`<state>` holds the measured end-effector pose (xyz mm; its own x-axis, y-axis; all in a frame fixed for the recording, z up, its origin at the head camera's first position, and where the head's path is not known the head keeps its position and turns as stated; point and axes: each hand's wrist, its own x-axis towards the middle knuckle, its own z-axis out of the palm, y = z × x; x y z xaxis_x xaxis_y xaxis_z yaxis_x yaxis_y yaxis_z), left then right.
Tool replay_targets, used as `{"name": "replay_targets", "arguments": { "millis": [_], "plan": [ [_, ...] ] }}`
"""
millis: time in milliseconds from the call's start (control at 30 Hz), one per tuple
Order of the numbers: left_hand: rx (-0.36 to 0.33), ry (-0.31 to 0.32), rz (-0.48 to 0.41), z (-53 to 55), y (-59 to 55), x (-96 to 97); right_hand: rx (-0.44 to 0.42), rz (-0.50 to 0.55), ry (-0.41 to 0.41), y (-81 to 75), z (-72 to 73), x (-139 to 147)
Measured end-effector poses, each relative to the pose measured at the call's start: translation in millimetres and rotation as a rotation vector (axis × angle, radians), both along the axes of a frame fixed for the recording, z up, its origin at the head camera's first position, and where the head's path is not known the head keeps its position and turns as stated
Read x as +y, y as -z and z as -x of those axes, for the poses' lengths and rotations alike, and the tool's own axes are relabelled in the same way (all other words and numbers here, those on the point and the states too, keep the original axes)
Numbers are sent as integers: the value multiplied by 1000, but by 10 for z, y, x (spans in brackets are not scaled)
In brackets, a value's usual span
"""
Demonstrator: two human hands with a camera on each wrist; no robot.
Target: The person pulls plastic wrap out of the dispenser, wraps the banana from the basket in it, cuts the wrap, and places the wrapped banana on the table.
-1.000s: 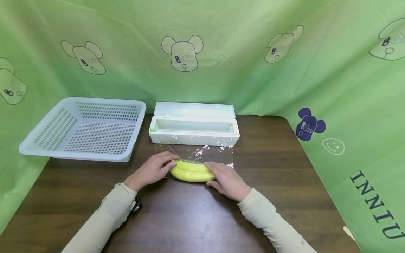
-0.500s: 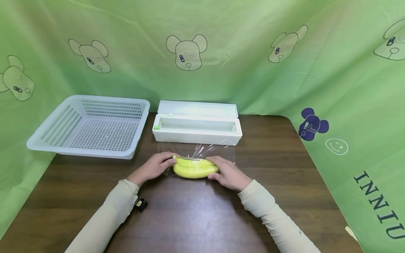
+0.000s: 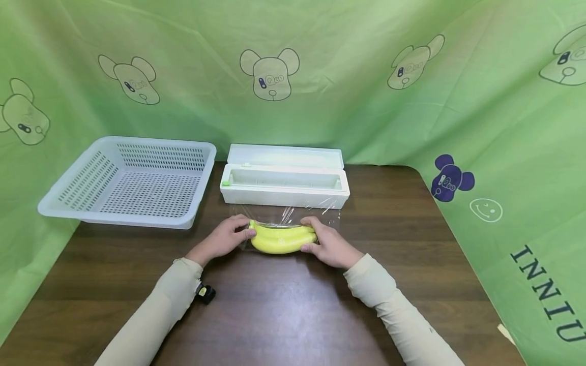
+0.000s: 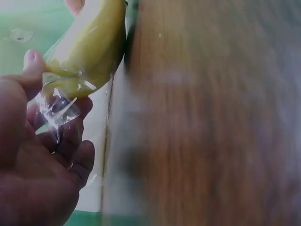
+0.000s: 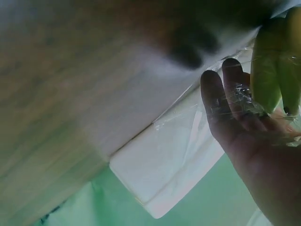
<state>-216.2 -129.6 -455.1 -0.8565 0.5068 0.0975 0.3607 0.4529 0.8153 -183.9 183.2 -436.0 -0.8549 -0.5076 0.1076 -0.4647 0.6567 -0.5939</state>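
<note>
A small bunch of yellow bananas (image 3: pixel 280 243) lies across the middle of the head view, covered in clear cling film (image 3: pixel 286 217). The film runs from the bunch back to the front of a white cling film dispenser (image 3: pixel 284 197). My left hand (image 3: pixel 225 237) grips the left end, thumb on the near side; in the left wrist view, crumpled film (image 4: pixel 60 110) sticks out past the bananas (image 4: pixel 96 52) between thumb and fingers. My right hand (image 3: pixel 331 246) holds the other end with thumb and fingers. Loose film (image 5: pixel 242 96) lies over its fingers in the right wrist view.
The dispenser's lid (image 3: pixel 286 156) is raised at the back. To its left stands a pale plastic basket (image 3: pixel 199 201) with slotted walls. A green printed curtain (image 3: pixel 329 112) hangs behind and beside the brown wooden table (image 3: pixel 274 315).
The bananas have rolled and moved slightly toward the dispenser, shortening the stretch of film between. My right fingers have shifted from lying over the bunch to its right end. The head view has shifted slightly.
</note>
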Motion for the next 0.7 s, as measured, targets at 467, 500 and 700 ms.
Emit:
{"name": "replay_targets", "arguments": {
  "millis": [467,500,700],
  "plan": [
    [-131,-293,61,217,54,258,48,-25,78,23,401,-21],
    [-123,-313,78,228,43,278,55,-31,86,26,421,-31],
    [21,-421,262,296,-49,367,-44,1,277,-43,460,-111]
  ]
}}
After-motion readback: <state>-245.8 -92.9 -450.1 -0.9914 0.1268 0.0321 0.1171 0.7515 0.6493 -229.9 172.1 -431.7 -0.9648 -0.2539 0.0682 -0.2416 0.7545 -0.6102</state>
